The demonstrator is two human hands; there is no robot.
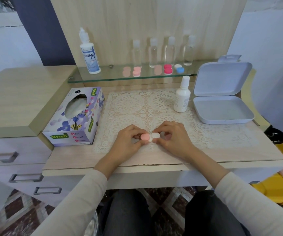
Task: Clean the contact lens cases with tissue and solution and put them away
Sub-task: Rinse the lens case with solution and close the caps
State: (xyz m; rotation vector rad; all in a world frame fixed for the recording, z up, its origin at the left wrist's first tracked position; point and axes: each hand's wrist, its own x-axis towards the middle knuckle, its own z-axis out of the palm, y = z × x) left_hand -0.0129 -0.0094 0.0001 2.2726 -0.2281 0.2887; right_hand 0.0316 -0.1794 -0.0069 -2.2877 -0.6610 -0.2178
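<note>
A pale wooden desk [154,160] is spreading out under both hands, with a lace mat [137,106] lying on it beneath and beyond them. To the left of the left hand, a flowered tissue box [60,132] is sitting on the desk, a tissue showing in its oval opening. Beyond and to the right of the right hand, a white plastic box [222,109] is lying open, its lid [220,79] standing up at the back. A glass shelf [113,72] is running across the back panel, well beyond the hands. On it, a large solution bottle [89,55] is standing far left, and four clear bottles [153,53] are lining up in a row. A small white bottle [181,97] is standing on the mat beyond the right hand, just beside the open box.

The left hand [128,138] and the right hand [173,137] are meeting over the near part of the mat. Together they are holding a contact lens case [150,136]. The left fingers are pinching its pink cap [145,136], and the right fingers are pinching its white cap [155,135]. Three more small cases are sitting on the shelf in front of the clear bottles: a pale pink case [136,71], a red case [168,68] and a blue and white case [179,68].
</note>
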